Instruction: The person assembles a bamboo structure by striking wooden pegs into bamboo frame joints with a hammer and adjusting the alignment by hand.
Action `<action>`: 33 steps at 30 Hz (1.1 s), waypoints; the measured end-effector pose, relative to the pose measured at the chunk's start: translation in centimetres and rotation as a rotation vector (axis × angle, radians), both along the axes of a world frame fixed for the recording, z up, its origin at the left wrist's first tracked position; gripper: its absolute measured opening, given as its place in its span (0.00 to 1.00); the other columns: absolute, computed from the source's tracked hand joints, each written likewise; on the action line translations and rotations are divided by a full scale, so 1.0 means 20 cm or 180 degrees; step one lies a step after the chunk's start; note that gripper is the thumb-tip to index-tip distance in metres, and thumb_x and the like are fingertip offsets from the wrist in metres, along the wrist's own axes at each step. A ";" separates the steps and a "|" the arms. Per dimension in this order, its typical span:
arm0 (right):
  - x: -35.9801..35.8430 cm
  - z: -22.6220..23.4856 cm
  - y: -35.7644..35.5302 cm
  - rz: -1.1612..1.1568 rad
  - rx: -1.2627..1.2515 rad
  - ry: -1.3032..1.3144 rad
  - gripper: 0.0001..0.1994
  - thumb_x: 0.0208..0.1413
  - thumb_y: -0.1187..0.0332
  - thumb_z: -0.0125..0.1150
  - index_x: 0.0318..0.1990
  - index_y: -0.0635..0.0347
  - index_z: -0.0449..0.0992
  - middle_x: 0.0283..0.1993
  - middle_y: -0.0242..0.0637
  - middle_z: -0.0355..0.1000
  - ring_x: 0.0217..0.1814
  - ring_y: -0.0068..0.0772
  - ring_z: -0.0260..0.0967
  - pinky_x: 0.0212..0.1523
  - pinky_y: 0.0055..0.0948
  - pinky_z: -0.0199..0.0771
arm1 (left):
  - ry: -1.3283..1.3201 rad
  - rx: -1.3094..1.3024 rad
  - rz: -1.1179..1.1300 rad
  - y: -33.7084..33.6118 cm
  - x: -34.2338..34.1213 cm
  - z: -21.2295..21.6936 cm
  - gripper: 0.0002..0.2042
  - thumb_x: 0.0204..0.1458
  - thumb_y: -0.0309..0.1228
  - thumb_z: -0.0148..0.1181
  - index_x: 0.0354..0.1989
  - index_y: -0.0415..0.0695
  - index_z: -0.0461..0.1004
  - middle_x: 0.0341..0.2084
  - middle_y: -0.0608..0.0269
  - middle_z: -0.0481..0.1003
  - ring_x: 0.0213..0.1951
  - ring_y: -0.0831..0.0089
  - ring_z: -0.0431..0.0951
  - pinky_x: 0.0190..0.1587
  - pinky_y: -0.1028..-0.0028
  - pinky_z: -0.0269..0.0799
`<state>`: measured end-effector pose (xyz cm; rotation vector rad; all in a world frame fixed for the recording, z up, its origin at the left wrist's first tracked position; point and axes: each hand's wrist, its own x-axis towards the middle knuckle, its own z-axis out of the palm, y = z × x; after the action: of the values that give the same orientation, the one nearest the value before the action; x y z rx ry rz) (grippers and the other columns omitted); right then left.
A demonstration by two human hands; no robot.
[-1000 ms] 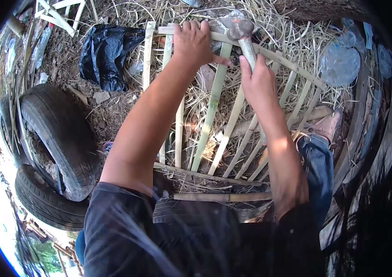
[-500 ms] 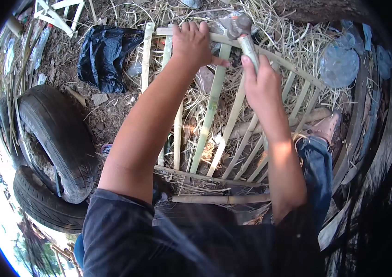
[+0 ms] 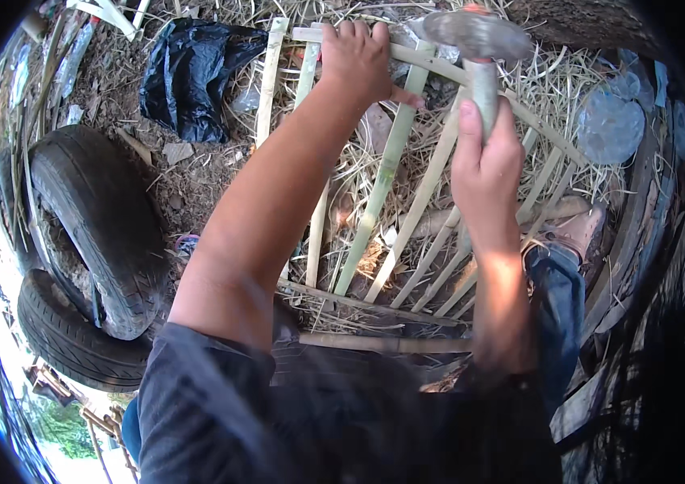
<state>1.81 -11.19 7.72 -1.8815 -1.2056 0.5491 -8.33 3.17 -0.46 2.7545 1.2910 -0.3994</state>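
Note:
In front of me lies a frame of split bamboo slats (image 3: 387, 173), pale and greenish, joined to a far rail (image 3: 429, 60) and a near rail (image 3: 358, 303). My left hand (image 3: 356, 63) grips the far rail near its left end, fingers curled over it and thumb stretched toward a green slat. Wrapped round the light handle of a hammer (image 3: 483, 87), my right hand (image 3: 487, 165) holds it up to the right of the left hand. The hammer's metal head is blurred by motion and looks raised above the far rail.
Old tyres (image 3: 100, 218) lie to the left, beside a black plastic bag (image 3: 193, 77). Bamboo shavings (image 3: 548, 85) cover the ground around the frame. Clear plastic (image 3: 610, 125) sits at the right, and a bamboo pole (image 3: 387, 344) lies close to me.
The hammer has come up and right, its head now blurred. My left hand keeps its hold on the far rail. The whole view has shifted slightly.

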 end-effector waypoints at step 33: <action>-0.12 0.55 -1.41 0.0395 -0.1882 0.0176 0.16 0.56 0.58 0.62 0.35 0.64 0.71 0.24 0.52 0.73 0.27 0.57 0.74 0.28 0.47 0.71 | -0.0076 -0.1270 0.0046 -0.95 -1.22 1.85 0.38 0.40 0.44 0.71 0.59 0.42 0.62 0.60 0.44 0.60 0.61 0.44 0.63 0.63 0.55 0.59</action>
<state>-0.67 -39.36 18.79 -2.2595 -1.2137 1.1138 -32.66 -15.84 36.54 2.4081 1.0854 -0.5530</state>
